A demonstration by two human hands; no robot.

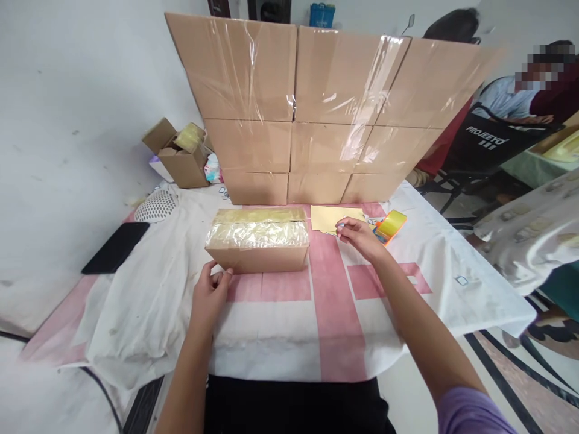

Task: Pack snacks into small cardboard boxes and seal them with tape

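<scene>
Taped box: closed, lying on its base on the bench, long side parallel to the near edge, set back from that edge and left of the bench's middle line. Clear, yellowish tape covers its top; near side bare brown cardboard.

Left grip: at the box's near-left bottom corner, fingers half curled, thumb tip at the foot of the near side. The box lies just beyond this grip and to its right. Cannot tell whether the fingers bear on the cardboard or only rest beside it.

Right grip: beyond the box's right end, apart from it, over the near right part of a pale yellow sheet. Thumb and fingertips close together; cannot tell whether anything is pinched. Box lies to the left of this grip.

Tape dispenser, with a yellow roll, just right of the right grip, toward the bench's right edge.

Behind the box, toward the far edge: a carton wall, three rows of three, under clear tape. Far-left corner: open carton. Nearer the left edge: white perforated object, then a flat black object.
</scene>
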